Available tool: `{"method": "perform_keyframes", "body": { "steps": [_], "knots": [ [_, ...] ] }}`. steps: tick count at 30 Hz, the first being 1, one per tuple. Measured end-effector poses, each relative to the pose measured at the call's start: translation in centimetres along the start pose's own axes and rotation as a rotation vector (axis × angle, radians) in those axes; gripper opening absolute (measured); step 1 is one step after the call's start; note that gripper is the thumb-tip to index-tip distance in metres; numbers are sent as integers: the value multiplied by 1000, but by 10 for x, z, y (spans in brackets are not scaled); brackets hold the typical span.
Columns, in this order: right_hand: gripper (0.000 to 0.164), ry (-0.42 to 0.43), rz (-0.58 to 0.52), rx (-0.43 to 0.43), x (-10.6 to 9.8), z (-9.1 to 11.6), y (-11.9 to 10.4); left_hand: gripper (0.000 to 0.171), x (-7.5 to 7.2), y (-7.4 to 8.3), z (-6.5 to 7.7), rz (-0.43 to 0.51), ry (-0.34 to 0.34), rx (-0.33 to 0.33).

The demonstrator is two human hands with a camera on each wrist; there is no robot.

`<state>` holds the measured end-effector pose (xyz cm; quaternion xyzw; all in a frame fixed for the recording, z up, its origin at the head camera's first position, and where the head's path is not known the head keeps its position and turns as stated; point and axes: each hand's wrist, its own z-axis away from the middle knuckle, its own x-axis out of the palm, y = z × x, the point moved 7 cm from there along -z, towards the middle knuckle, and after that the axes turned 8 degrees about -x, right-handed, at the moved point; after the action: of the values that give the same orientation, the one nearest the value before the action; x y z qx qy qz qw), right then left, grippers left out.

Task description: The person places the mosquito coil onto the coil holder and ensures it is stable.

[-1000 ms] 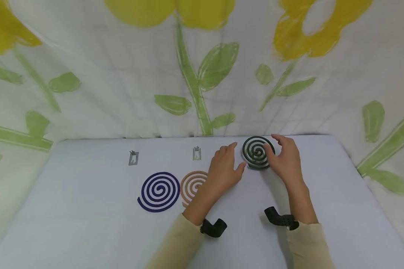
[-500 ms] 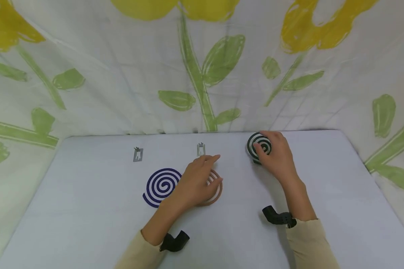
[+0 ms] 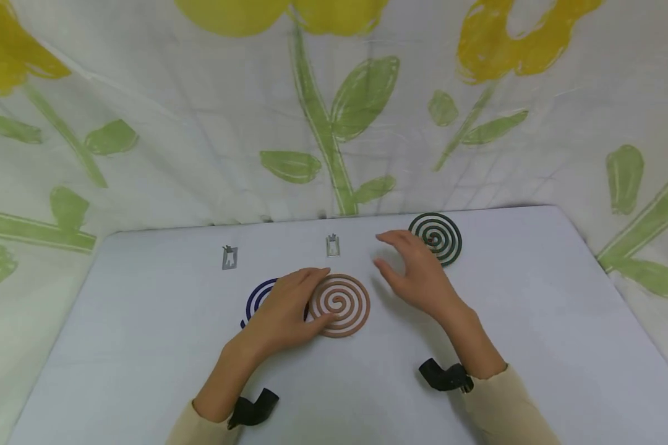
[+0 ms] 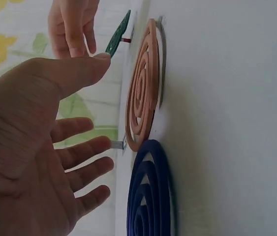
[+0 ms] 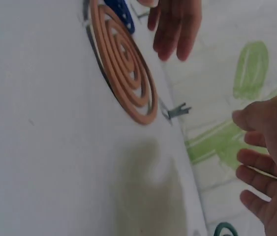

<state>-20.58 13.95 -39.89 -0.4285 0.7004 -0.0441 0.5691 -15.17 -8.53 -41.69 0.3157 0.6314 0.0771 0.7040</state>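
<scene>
Three mosquito coils are on the white table: a blue one (image 4: pixel 150 196), a brown one (image 3: pixel 339 306) and a green one (image 3: pixel 448 232). My left hand (image 3: pixel 284 309) hovers with relaxed fingers over the blue coil, hiding much of it, its fingertips and thumb overlapping the brown coil's left edge. In the left wrist view that hand (image 4: pixel 35 132) holds nothing. My right hand (image 3: pixel 423 278), fingers loosely bent and nothing in them, is between the brown and green coils. The green coil (image 4: pixel 119 34) is raised off the table, with a small reddish piece under it.
Two small metal coil stands, one at the left (image 3: pixel 230 257) and one in the middle (image 3: pixel 333 245), lie near the table's back edge, their prongs bent up. Behind the table (image 3: pixel 145 358) hangs a white cloth (image 3: pixel 200 123) painted with flowers.
My right hand has come away from the green coil and moved left and nearer. The left hand has moved left, uncovering the brown coil and covering much of the blue one.
</scene>
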Motion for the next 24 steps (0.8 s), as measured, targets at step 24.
{"method": "perform_keyframes", "body": {
  "steps": [24],
  "knots": [
    [74, -290, -25, -138, 41, 32, -32, 83, 4, -10, 22, -52, -25, -44]
  ]
}}
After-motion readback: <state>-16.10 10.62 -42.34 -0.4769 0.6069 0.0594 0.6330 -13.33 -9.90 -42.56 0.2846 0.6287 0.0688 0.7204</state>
